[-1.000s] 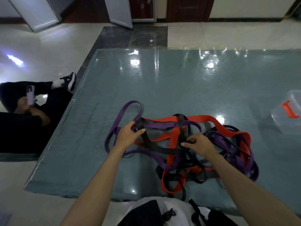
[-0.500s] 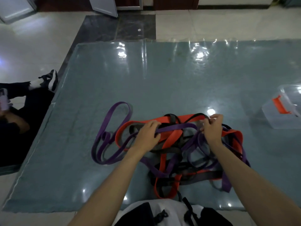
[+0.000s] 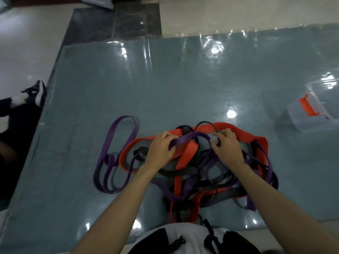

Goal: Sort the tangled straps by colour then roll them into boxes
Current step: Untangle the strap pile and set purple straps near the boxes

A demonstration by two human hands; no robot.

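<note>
nothing here can be read. the straps (image 3: 185,153) in purple, orange and black carry no print that shows, the clear box (image 3: 315,114) with its orange clasp bears no label that i can make out, and the glossy bench (image 3: 165,85) shows only glare. the shoe (image 3: 36,92) at the left edge is too dim to show any brand.

The scene is dim and bluish overall. Small bright glare spots dot the glossy table (image 3: 165,85), strongest along its far edge and near the clear box (image 3: 315,114), suggesting lamps overhead. The pale floor (image 3: 27,43) at left is washed out. Straight edges bow outward toward the corners, and detail is soft throughout.
</note>
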